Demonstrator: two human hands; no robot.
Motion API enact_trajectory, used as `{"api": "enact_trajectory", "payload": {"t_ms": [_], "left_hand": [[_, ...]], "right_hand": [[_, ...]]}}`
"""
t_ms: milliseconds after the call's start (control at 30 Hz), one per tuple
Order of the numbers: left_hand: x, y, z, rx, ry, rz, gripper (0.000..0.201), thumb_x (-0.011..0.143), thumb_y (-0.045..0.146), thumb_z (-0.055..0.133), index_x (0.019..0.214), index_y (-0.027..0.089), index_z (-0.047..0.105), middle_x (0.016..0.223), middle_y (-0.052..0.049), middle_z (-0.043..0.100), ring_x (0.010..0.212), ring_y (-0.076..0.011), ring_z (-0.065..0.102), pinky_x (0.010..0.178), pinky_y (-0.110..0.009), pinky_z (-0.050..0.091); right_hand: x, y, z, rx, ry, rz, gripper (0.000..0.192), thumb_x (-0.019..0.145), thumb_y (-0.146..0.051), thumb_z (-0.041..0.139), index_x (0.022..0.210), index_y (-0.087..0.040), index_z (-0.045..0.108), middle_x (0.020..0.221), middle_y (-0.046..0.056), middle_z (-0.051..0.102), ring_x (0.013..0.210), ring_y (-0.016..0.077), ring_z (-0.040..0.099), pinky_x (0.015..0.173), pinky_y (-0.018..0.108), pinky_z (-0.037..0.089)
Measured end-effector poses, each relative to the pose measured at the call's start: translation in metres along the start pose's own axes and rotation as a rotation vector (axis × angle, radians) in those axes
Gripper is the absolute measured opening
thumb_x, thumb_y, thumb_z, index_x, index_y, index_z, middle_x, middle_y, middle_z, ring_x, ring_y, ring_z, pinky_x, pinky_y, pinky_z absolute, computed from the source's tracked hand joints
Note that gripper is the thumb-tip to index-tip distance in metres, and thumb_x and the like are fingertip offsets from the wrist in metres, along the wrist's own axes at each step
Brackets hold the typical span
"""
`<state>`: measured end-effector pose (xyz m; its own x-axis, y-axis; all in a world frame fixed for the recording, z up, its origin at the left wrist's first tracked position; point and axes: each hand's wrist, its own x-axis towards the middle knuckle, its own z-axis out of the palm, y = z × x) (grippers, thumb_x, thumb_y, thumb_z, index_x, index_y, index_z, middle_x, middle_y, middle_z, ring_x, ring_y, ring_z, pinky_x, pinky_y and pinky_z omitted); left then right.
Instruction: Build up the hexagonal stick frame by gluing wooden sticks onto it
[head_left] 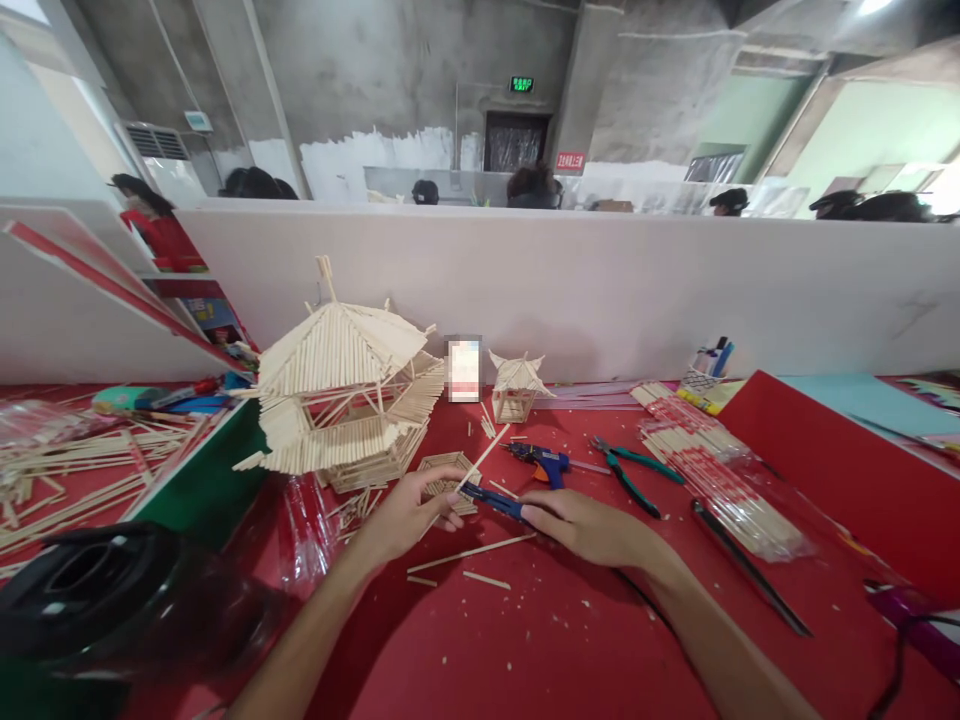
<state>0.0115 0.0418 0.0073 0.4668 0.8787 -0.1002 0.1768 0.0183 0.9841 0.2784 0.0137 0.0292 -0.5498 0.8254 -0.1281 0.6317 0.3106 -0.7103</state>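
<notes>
Both hands work over the red table (570,640), close together near its middle. The left hand (409,510) pinches a thin wooden stick (486,455) between thumb and fingertips; the stick slants up and to the right, its low end at the fingers, so that it meets the tool from the side. The right hand (581,525) is clenched around the blue handles of a cutter (491,500), whose nose points left onto the stick just beside the left fingertips — whether the blades have closed on the wood cannot be told.

A small flat stick frame (448,478) lies directly behind the left hand. Cut stick pieces (471,550) and chips lie on the table below the hands.

A large stick pavilion (341,400) stands to the left, a small one (516,388) behind, both clear of the working spot. A blue glue gun (541,462) and green pliers (630,472) lie just beyond the right hand, within reach; bundled sticks (712,480) lie further right.
</notes>
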Motion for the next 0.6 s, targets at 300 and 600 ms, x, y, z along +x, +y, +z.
{"api": "enact_trajectory", "payload": {"t_ms": [300, 600], "left_hand": [[-0.0017, 0.0008, -0.0097, 0.048, 0.018, -0.031, 0.054, 0.081, 0.052, 0.068, 0.120, 0.014, 0.067, 0.084, -0.007, 0.075, 0.069, -0.0170, 0.069, 0.068, -0.030, 0.056], [-0.0017, 0.0001, -0.0098, 0.105, -0.026, 0.012, 0.045, 0.086, 0.044, 0.065, 0.123, 0.018, 0.067, 0.105, -0.011, 0.075, 0.069, -0.0157, 0.070, 0.069, -0.031, 0.057]], "right_hand": [[0.0039, -0.0024, 0.0057, 0.022, -0.007, -0.009, 0.041, 0.101, -0.048, 0.037, 0.101, -0.020, 0.067, 0.098, 0.006, 0.072, 0.089, 0.0224, 0.064, 0.079, 0.031, 0.044], [0.0054, -0.0059, 0.0110, 0.006, 0.019, 0.002, 0.041, 0.101, -0.046, 0.036, 0.094, -0.019, 0.066, 0.090, 0.005, 0.070, 0.080, 0.0202, 0.062, 0.073, 0.028, 0.041]]}}
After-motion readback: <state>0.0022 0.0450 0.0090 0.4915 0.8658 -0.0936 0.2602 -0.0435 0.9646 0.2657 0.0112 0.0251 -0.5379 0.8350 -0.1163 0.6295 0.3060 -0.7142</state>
